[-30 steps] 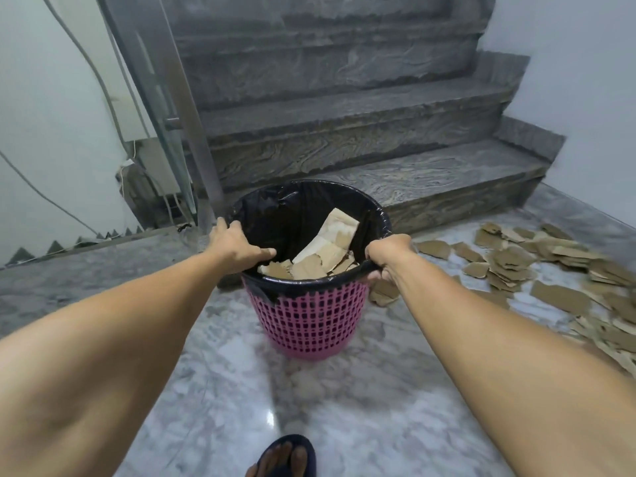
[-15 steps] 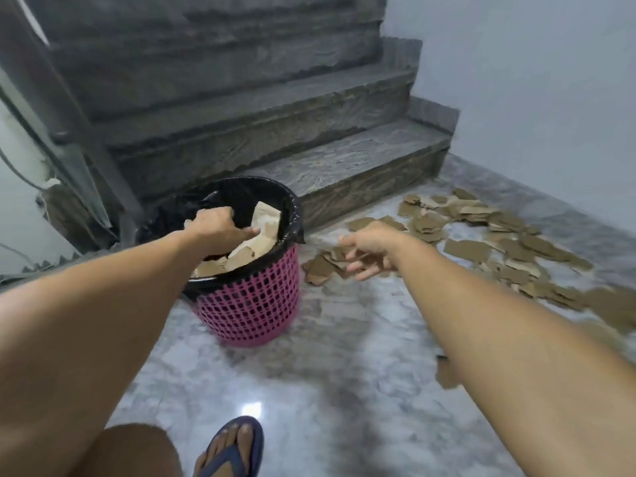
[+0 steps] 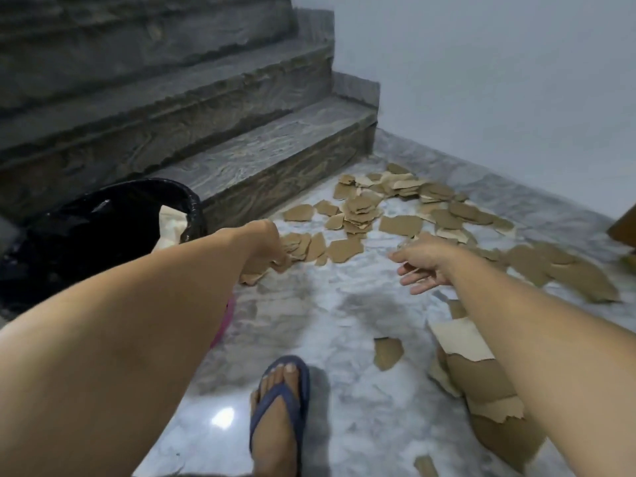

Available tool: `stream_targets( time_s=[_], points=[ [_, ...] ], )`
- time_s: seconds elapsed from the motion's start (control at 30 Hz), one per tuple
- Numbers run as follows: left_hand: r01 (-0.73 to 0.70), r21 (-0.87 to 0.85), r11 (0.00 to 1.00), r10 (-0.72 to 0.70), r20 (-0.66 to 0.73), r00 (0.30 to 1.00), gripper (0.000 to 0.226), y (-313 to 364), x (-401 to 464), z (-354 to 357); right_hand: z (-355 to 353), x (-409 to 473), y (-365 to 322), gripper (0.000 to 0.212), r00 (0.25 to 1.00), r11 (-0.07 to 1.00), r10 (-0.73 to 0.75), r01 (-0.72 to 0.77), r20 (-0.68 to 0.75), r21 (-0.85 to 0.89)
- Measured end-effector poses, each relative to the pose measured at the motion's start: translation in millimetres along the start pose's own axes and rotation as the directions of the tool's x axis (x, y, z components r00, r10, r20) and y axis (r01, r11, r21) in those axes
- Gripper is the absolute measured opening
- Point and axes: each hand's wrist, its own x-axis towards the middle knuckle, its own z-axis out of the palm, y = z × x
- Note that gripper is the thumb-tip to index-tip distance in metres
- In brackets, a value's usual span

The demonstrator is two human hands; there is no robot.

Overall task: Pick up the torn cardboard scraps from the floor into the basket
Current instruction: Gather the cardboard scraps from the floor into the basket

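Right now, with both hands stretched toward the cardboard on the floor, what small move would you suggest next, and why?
Probably close the left hand on the scraps right at its fingers and carry them to the basket beside that arm. Those pieces lie nearest the basket, while the right hand hangs open and empty above bare floor.

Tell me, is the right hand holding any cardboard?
No. The right hand hangs above the floor with fingers spread and nothing in it; the scraps lie beyond it.
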Motion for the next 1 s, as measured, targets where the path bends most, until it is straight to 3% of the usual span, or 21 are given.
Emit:
stream_targets(
  time_s=[0.13, 0.4, 0.53, 0.63, 0.7, 0.8, 0.87, 0.93, 1.0],
  points=[
    [0.027, -0.026, 0.999, -0.026, 0.041, 0.999, 0.058, -1.9, 60.9, 20.1, 2.7, 54.2, -7.4, 0.036, 0.999, 0.999, 0.034, -0.034, 0.004, 0.020],
    [0.189, -0.359, 0.914, -0.152, 0.131, 0.980, 0.063, -28.2, 172.5, 72.6, 23.1, 182.1, -50.5, 0.027, 0.997, 0.999, 0.050, -0.049, 0.066, -0.021],
    [0.420, -0.576, 0.701, -0.400, 0.170, 0.901, 0.099, -54.2, 233.3, 105.5, 30.8, 246.6, -67.7, 0.010, 0.997, 0.998, 0.070, -0.070, 0.016, -0.012],
    [0.624, -0.588, 0.514, -0.619, 0.249, 0.745, 0.117, -56.5, 255.3, 107.7, 27.7, 286.8, -79.6, 0.008, 0.995, 0.996, 0.090, -0.090, -0.047, 0.003],
    [0.701, -0.613, 0.364, -0.678, 0.341, 0.651, 0.126, -56.1, 272.3, 106.9, 25.0, 308.8, -87.6, 0.011, 0.992, 0.996, 0.087, -0.089, -0.093, -0.021],
    [0.656, -0.687, 0.313, -0.541, 0.438, 0.718, 0.133, -55.8, 304.4, 109.6, 25.5, 336.2, -96.9, 0.025, 0.985, 0.990, 0.086, -0.101, -0.151, -0.094],
    [0.716, -0.649, 0.257, -0.604, 0.470, 0.643, 0.147, -52.9, 316.0, 112.0, 29.6, 353.0, -100.8, 0.032, 0.978, 0.983, 0.071, -0.103, -0.198, -0.154],
    [0.761, -0.584, 0.284, -0.691, 0.425, 0.584, 0.152, -50.1, 318.9, 111.8, 35.8, 368.3, -104.3, 0.044, 0.964, 0.981, 0.069, -0.112, -0.256, -0.159],
    [0.739, -0.599, 0.310, -0.732, 0.345, 0.587, 0.148, -48.9, 328.0, 118.4, 44.2, 380.2, -108.4, 0.067, 0.941, 0.978, 0.131, -0.175, -0.313, -0.116]
  ],
)
